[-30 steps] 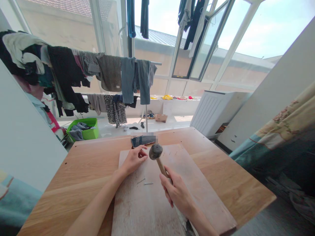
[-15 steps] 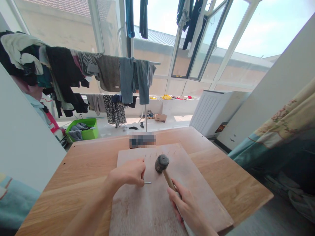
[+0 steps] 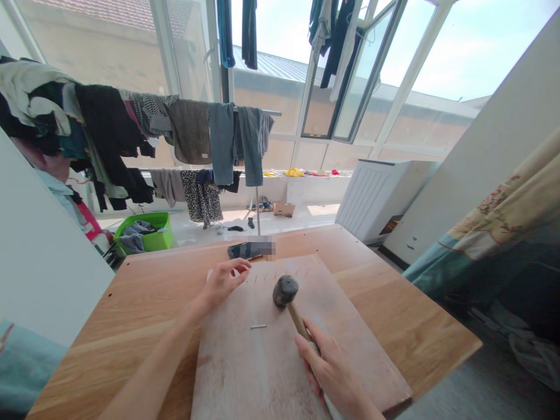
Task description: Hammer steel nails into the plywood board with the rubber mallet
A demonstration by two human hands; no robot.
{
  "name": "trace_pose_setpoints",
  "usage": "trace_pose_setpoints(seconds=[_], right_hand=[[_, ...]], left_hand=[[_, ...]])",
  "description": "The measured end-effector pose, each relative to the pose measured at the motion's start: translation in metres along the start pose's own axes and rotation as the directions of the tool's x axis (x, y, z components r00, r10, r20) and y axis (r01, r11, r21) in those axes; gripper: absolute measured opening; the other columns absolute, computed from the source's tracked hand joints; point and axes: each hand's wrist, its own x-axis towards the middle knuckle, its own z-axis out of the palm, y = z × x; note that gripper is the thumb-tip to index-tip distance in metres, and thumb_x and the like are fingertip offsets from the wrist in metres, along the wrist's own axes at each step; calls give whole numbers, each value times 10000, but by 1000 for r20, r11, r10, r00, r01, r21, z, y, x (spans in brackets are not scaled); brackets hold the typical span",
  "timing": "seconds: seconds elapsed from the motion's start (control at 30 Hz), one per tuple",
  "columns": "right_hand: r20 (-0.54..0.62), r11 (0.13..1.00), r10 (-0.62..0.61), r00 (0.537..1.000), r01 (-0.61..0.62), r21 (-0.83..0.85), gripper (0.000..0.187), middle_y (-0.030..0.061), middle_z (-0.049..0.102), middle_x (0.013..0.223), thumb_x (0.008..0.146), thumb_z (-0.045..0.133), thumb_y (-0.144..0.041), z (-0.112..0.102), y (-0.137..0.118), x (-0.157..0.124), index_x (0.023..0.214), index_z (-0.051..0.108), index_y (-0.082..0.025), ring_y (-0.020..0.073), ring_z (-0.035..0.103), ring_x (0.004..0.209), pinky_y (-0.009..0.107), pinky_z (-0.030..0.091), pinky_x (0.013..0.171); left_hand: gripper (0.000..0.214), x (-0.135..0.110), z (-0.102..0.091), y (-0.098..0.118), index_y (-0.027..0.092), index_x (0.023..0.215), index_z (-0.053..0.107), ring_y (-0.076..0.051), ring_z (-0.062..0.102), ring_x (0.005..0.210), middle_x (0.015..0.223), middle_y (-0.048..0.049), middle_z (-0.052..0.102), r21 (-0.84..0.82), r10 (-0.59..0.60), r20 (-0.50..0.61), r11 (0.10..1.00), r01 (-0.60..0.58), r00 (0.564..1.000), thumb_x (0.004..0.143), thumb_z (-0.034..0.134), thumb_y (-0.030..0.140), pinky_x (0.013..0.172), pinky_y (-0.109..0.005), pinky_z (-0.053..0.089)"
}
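Note:
My right hand [image 3: 326, 361] is closed around the wooden handle of a rubber mallet [image 3: 286, 291]. Its black head is over the wooden board [image 3: 236, 373]. Several thin nails [image 3: 275, 272] stand upright in a row near the board's far edge, just beyond the mallet head. My left hand [image 3: 225, 282] hovers at the board's far left corner, near the left end of that row, fingers bent and a little apart; I see nothing in it. One loose nail [image 3: 258, 326] lies flat on the board, between my two forearms.
The board rests on a wooden table [image 3: 385, 291]. A dark phone [image 3: 245, 251], partly blurred out, lies beyond the board near the far table edge. Behind are a drying rack with clothes [image 3: 190, 128], a green basket [image 3: 157, 239] and a white ribbed appliance [image 3: 361, 198]. A curtain [image 3: 494, 216] hangs at right.
My left hand has moved away from the loose nail, up and left toward the board's far corner, and its fingers have loosened. The mallet stays nearly still in my right hand.

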Motion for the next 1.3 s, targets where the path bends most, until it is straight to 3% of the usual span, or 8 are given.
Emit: trace_pose_setpoints(seconds=[0.4,0.63,0.8,1.03,1.2,1.3], right_hand=[[11,1000,-7,1000,7,3,456,-96,436,537,937,494,-520,-1,-2,0,1204,576,-160,73,389,340,155,313,287],[15,1000,6,1000,-7,27,464,-104,447,517,931,510,-504,0,1,1,1236,552,-157,72,381,342,151,316,290],[34,995,-57,998,54,80,364,-117,422,563,933,497,-452,6,-20,10,1163,542,-173,52,381,334,137,330,278],[65,975,-203,977,196,102,219,-119,433,563,938,502,-404,26,-55,39,998,545,-198,46,394,311,130,325,251],[45,967,-251,967,249,51,271,-128,428,516,957,480,-394,36,-62,44,1125,565,-199,61,412,306,136,350,263],[69,972,-235,970,235,4,305,-130,415,499,958,467,-392,40,-59,48,1173,560,-196,69,415,305,142,355,264]], left_hand=[[110,-6,4,-6,201,844,701,-130,596,675,812,-1,722,-5,-2,10,1000,2,1000,799,616,254,646,-236,488],[119,-8,3,-6,197,832,700,-129,583,657,787,0,724,-11,-26,23,1000,26,999,797,631,287,645,-242,477],[209,-7,4,-11,202,982,687,-137,605,661,763,6,738,-31,-19,17,999,20,1000,790,653,279,676,-260,483],[197,-5,5,-14,195,988,685,-137,632,676,781,3,763,-22,-9,4,1000,9,1000,795,665,234,686,-255,481],[203,-5,5,-12,185,982,684,-131,625,658,797,-2,773,-14,-6,-13,1000,6,1000,781,687,209,669,-246,476],[116,-5,4,-10,174,881,679,-126,616,652,765,2,754,8,0,-13,1000,1,1000,765,680,180,647,-237,466]])
